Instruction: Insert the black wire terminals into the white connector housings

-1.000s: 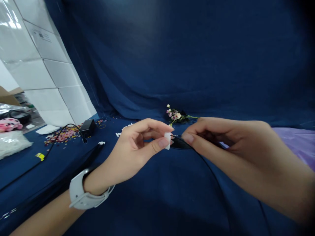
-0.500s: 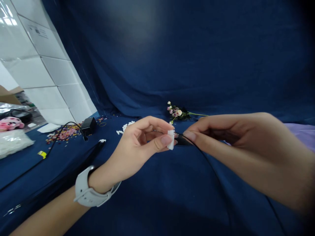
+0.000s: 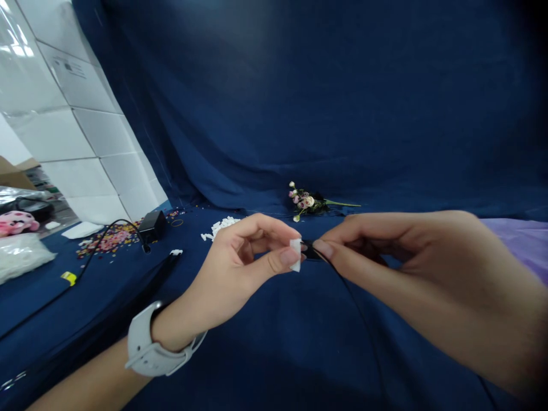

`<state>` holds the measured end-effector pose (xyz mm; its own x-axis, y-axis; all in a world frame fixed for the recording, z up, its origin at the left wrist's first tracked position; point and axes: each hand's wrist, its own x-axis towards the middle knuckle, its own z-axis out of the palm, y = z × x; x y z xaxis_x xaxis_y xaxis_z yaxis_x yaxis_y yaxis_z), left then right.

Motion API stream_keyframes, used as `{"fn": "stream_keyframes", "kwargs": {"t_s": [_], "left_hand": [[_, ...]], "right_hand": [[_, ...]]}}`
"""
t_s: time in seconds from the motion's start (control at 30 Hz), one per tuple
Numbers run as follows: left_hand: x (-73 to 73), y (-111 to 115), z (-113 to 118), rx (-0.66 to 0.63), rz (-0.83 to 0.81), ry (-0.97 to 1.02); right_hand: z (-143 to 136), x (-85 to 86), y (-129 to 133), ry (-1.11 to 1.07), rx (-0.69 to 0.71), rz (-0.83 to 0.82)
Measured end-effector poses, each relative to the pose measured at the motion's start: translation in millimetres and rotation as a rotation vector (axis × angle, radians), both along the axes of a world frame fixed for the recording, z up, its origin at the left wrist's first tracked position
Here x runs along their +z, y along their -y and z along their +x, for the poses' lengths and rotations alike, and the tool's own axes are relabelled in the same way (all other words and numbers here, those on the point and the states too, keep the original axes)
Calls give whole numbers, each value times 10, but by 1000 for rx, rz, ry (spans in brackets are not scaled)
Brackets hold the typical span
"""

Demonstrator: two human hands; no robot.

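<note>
Between the thumb and fingers of my left hand (image 3: 246, 257) is a small white plastic piece (image 3: 295, 255), held upright; it looks like a connector housing, though its exact kind is unclear. My right hand (image 3: 398, 262) pinches a thin black cable (image 3: 342, 279) close to the white piece's right side. From the pinch the cable curves down toward the front of the cloth. The fingers hide the cable's tip, so I cannot tell whether it touches the white piece. A grey watch strap (image 3: 158, 348) circles my left wrist.
Behind my left hand lies a pile of small white pieces (image 3: 220, 226). A black power adapter (image 3: 153, 226) sits by scattered colourful bits (image 3: 113, 238). Artificial flowers (image 3: 306, 201) lie at the back. Black cables (image 3: 141, 291) with white ends run along the left; purple fabric (image 3: 514, 245) is at right.
Both hands and the scene sit slightly lower in view. My right fingers have come a little closer to the white piece, with the cable still pinched.
</note>
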<state>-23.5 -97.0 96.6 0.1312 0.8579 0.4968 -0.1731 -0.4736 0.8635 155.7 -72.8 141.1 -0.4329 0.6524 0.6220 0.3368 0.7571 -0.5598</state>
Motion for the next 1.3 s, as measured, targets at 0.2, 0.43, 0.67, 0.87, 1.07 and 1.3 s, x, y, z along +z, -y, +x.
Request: {"fn": "stream_keyframes", "kwargs": {"t_s": [0.2,0.43,0.67,0.87,1.07,1.3], "left_hand": [[27,33,53,102,16,-29],[28,85,93,289,27,-63],[12,42,77,348,89,-123],[139,-62,-151,398,99,-172],[192,-134,-260,366,28,-78],[143,-126,-136,174,-179,40]], "right_hand": [[20,-33,23,28,-6,25],[40,-60,-5,79,-7,-56],[41,-60,-86,86,65,-120],[154,-161,-726,260,300,-386],[18,-1075,-1468,406,-61,-143],[-45,-1510,-1563,577,-230,-10]]}}
